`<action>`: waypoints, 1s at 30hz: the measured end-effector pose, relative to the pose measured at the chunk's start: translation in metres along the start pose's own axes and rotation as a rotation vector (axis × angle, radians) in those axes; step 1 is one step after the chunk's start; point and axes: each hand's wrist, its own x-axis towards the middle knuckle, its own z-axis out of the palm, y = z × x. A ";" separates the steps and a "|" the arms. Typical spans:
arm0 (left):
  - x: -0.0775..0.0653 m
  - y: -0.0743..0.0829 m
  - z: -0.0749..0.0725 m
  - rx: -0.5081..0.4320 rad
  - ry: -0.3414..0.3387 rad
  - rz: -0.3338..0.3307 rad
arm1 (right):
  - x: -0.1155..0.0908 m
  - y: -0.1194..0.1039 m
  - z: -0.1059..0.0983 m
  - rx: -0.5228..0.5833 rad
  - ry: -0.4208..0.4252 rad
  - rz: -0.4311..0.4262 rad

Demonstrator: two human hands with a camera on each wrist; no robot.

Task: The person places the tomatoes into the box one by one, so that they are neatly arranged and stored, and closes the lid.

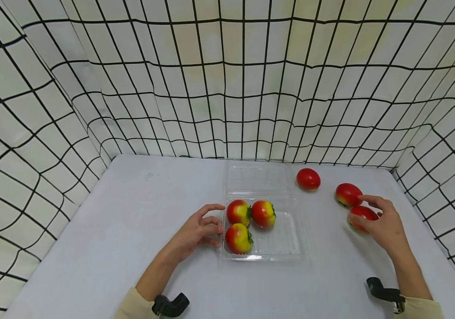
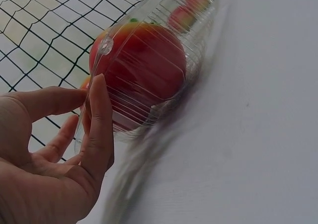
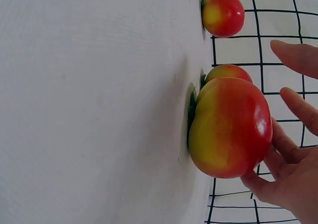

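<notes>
My left hand (image 1: pixel 201 230) pinches the left edge of a clear plastic clamshell box (image 1: pixel 283 235), thumb and fingers on either side of its rim in the left wrist view. Three red-and-yellow tomatoes (image 1: pixel 238 238) with green stems sit in the left part of the base. The lid lies folded back, away from me. On the right, my right hand (image 1: pixel 384 226) is spread over the nearest loose tomato (image 3: pixel 231 129), which rests stem down on the table. In the right wrist view some fingertips are at its side, while two fingers stand apart from it.
Just behind that one lies another tomato (image 1: pixel 348 194), and a third loose tomato (image 1: pixel 308 179) rests farther back, beside the lid. A black wire grid (image 1: pixel 243 97) over white panels encloses the white table (image 1: pixel 151 190) at the back and both sides.
</notes>
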 end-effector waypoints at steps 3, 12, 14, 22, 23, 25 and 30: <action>0.001 0.002 -0.002 0.008 -0.011 -0.004 | 0.000 0.004 -0.001 -0.018 -0.022 0.013; 0.006 0.009 -0.008 0.023 -0.051 -0.031 | 0.003 0.010 -0.002 -0.026 -0.082 0.042; 0.008 0.011 -0.009 0.031 -0.059 -0.035 | 0.004 0.011 -0.003 -0.018 -0.090 0.042; 0.012 0.017 -0.013 0.054 -0.107 -0.039 | 0.004 0.014 -0.009 0.000 -0.169 0.087; 0.012 0.017 -0.013 0.060 -0.109 -0.040 | 0.004 0.015 -0.010 -0.001 -0.181 0.091; 0.012 0.017 -0.014 0.067 -0.110 -0.044 | 0.005 0.015 -0.010 -0.002 -0.202 0.102; 0.013 0.018 -0.016 0.087 -0.114 -0.059 | 0.005 0.015 -0.010 0.003 -0.241 0.107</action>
